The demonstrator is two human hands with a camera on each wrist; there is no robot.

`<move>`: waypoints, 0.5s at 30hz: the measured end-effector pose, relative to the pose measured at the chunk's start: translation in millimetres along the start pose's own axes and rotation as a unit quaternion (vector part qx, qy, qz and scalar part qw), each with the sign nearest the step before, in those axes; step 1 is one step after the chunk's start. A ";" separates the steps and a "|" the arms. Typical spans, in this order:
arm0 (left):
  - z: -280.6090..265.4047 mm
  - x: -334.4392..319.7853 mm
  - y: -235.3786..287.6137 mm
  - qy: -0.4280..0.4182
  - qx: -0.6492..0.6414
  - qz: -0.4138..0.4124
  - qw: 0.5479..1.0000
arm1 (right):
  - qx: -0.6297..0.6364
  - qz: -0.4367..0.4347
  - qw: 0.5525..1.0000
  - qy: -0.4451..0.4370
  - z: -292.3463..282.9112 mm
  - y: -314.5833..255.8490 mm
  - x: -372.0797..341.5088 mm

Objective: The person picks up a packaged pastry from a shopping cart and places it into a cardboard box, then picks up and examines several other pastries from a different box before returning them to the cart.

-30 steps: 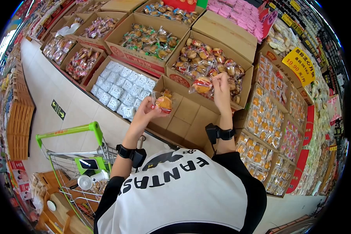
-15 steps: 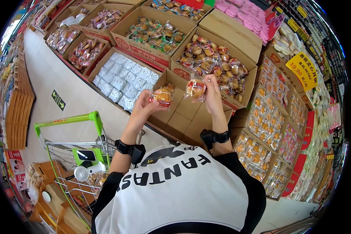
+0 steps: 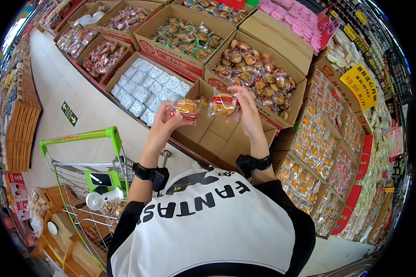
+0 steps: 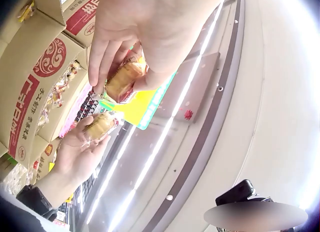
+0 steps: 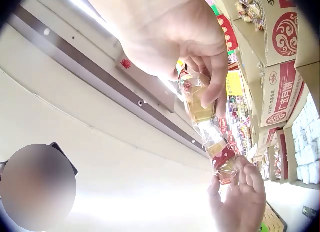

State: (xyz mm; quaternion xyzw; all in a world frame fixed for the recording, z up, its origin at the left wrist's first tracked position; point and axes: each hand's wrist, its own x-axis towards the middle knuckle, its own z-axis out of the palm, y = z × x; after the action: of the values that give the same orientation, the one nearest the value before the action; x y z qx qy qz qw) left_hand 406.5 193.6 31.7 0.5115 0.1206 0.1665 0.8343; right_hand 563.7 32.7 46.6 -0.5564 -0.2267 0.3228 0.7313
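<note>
In the head view my left hand (image 3: pixel 161 126) pinches a wrapped round pastry (image 3: pixel 185 109) with red printing, thumb on its near side. My right hand (image 3: pixel 249 114) holds a second wrapped pastry (image 3: pixel 224 104) by its right edge. The two pastries are side by side above a mostly bare carton (image 3: pixel 212 138). The left wrist view shows the left hand's fingers and thumb around its pastry (image 4: pixel 123 80). In the right wrist view the other pastry (image 5: pixel 201 99) sits between the right thumb and fingers.
Beyond the hands stand cartons of wrapped pastries (image 3: pixel 256 76) and a carton of white packets (image 3: pixel 148 87). Trays of packed cakes (image 3: pixel 312 138) line the right. A green-handled shopping cart (image 3: pixel 78 136) with a small white fan (image 3: pixel 94 201) stands at the left. A yellow price sign (image 3: pixel 358 86) is at the right.
My right hand has come left and nearer with its pastry, away from above the full pastry carton. My left hand has shifted slightly left and up, still holding its pastry.
</note>
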 end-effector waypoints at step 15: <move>-0.6 -1.4 6.2 0.018 -0.001 0.009 1.000 | 0.032 -0.021 0.997 -0.063 3.3 -3.5 -2.2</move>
State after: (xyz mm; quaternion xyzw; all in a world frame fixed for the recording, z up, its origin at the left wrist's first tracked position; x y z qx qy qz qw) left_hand 404.1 196.1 37.0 0.5086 0.1304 0.1833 0.8311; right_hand 560.7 32.6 50.9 -0.5064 -0.2739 0.3486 0.7395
